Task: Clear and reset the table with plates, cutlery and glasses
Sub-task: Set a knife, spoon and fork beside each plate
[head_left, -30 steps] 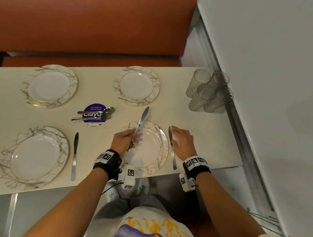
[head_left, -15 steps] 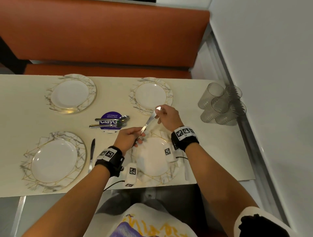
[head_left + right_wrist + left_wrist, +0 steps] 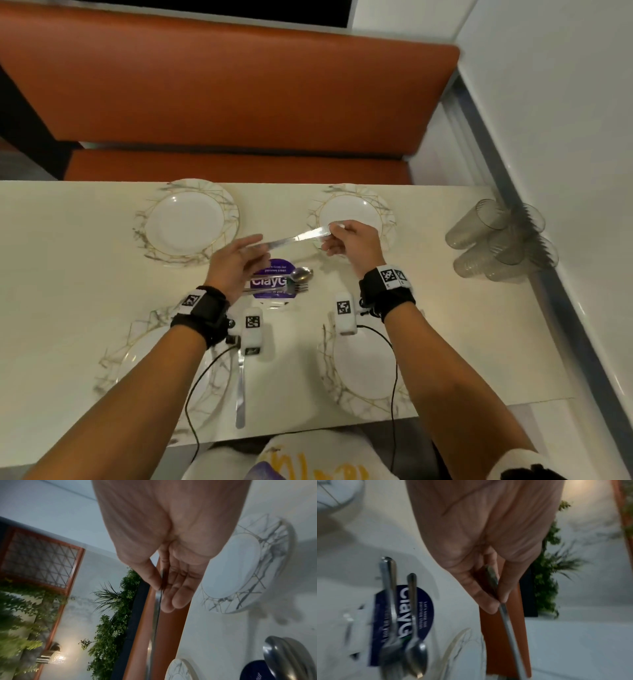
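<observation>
Near edge: one knife lies beside the near left plate. Above the table, a second knife is held level. Left hand pinches one end, right hand the other, thumb against fingers. Judged mid-handover; next, one hand releases and the knife goes beside the far right plate.

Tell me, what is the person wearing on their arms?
Bare forearms. Each wrist has a black strap with a white tag of black square code, and a small white coded box below. A thin black cable hangs down from each box.
</observation>
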{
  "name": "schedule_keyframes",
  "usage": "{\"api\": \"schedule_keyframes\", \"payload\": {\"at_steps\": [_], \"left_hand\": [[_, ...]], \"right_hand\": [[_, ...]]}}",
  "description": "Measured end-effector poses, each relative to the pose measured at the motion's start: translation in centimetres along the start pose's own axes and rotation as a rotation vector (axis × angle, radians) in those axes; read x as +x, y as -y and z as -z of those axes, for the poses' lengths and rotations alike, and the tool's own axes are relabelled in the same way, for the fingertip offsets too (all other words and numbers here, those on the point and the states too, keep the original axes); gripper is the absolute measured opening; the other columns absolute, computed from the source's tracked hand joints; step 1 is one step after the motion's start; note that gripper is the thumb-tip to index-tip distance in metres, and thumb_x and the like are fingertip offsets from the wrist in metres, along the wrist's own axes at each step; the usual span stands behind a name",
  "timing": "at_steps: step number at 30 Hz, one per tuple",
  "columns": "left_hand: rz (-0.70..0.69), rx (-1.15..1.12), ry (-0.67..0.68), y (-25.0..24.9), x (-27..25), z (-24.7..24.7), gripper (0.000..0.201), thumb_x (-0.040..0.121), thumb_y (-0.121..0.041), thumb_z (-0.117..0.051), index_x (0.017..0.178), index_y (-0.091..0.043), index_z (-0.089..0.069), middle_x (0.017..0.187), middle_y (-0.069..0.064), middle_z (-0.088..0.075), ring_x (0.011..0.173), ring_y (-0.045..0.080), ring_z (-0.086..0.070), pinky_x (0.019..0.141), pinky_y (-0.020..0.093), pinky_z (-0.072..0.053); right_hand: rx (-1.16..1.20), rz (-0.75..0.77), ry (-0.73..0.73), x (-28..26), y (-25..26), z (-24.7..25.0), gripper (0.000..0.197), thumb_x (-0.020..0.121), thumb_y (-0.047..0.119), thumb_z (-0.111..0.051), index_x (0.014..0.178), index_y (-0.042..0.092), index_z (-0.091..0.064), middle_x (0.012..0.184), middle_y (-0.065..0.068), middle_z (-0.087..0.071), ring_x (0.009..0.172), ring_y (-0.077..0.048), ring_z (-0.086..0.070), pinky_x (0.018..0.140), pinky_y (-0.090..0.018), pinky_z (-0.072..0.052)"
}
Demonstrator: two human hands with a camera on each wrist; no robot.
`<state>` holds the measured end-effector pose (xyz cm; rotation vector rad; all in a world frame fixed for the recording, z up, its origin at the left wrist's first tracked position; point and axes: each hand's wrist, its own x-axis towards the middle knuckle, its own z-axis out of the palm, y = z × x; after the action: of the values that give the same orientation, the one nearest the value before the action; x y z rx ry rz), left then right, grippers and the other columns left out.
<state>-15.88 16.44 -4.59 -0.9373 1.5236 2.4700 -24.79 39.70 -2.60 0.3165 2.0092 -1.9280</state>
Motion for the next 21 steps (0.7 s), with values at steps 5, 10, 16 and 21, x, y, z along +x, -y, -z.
{"api": "schedule_keyframes", "payload": {"at_steps": [5,10,16,21], "left_hand": [[-0.097,-0.093,-0.165,-3.3,4.0,0.7,0.026,0.093,-0.004,-0.072,0.115,0.009,-0.066,0.096,0.014,-0.072,0.090,0.024,-0.070,0.079,0.025,-0.061],[-0.131,-0.056,-0.213,-4.0,6.0,-1.1,0.015,0.096,-0.010,-0.071,0.106,0.001,-0.073,0.095,0.015,-0.074,0.083,0.021,-0.073,0.081,0.035,-0.063],[-0.120,0.008,-0.116,-2.8,6.9,-3.7,0.022,0.104,-0.009,-0.058,0.124,-0.004,-0.064,0.094,0.011,-0.071,0.087,0.026,-0.075,0.077,0.037,-0.063],[-0.085,0.092,-0.051,-1.0,6.9,-5.3,0.026,0.100,-0.001,-0.059,0.124,-0.005,-0.067,0.098,0.015,-0.075,0.092,0.031,-0.075,0.074,0.035,-0.064]], "right_hand": [[-0.170,0.019,0.184,-1.2,-0.5,-2.9,0.030,0.091,-0.006,-0.064,0.119,0.003,-0.065,0.079,-0.013,-0.076,0.076,-0.040,-0.073,0.074,-0.044,-0.062],[-0.340,-0.020,0.214,-1.5,-0.1,-5.3,0.014,0.095,-0.002,-0.059,0.101,0.006,-0.069,0.079,-0.015,-0.076,0.064,-0.031,-0.072,0.065,-0.041,-0.062],[-0.311,-0.051,0.263,-0.5,-1.8,-5.7,0.015,0.096,-0.005,-0.049,0.102,-0.002,-0.063,0.077,-0.024,-0.073,0.060,-0.035,-0.068,0.065,-0.053,-0.058],[-0.384,-0.047,0.297,1.3,-2.8,-4.8,0.023,0.095,-0.001,-0.048,0.113,0.005,-0.061,0.080,-0.017,-0.075,0.067,-0.034,-0.074,0.064,-0.043,-0.063]]}}
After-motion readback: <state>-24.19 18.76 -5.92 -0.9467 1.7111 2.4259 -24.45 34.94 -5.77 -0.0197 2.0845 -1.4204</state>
